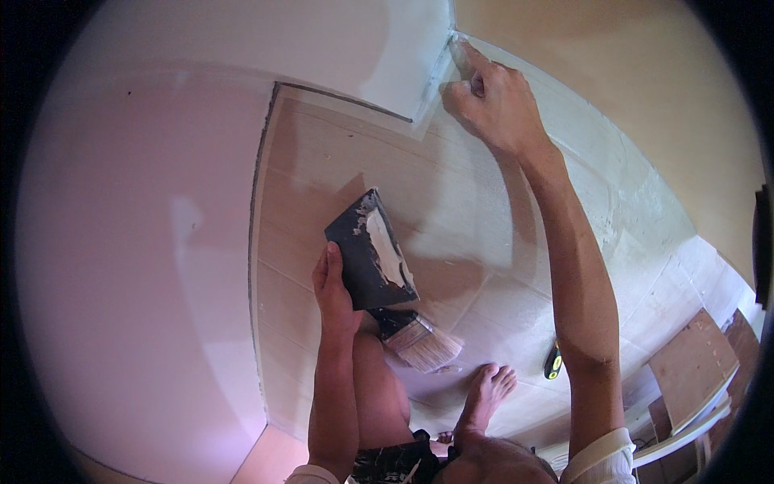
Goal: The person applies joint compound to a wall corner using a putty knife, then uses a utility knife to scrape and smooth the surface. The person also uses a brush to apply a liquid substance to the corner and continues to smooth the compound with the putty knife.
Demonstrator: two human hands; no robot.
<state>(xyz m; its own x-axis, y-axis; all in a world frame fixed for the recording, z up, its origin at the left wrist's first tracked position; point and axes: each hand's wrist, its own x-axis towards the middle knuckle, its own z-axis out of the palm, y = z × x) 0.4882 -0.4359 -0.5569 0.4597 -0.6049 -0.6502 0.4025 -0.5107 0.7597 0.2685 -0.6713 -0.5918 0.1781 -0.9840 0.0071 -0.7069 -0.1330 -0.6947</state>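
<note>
My left hand (333, 282) is closed on the edge of a dark, flat rectangular putty plate (355, 250). A thick streak of whitish putty (385, 250) lies along its right side. Just below the plate shows a wide paintbrush (423, 343) with pale bristles and a black upper part; whether the same hand also holds it cannot be told. My right hand (500, 105) reaches far forward, its index finger stretched to the inner corner (454, 36) where the white and tan walls meet the floor. No tool is seen in it, and its other fingers are bent.
A pinkish-white wall (145, 266) with a dark line at its foot stands on the left. The tan wall (637, 89) is at the right. On the tiled floor (322, 169) lies a black-and-yellow tool handle (553, 361), near my bare foot (488, 395). Brown boards (693, 367) lean at the lower right.
</note>
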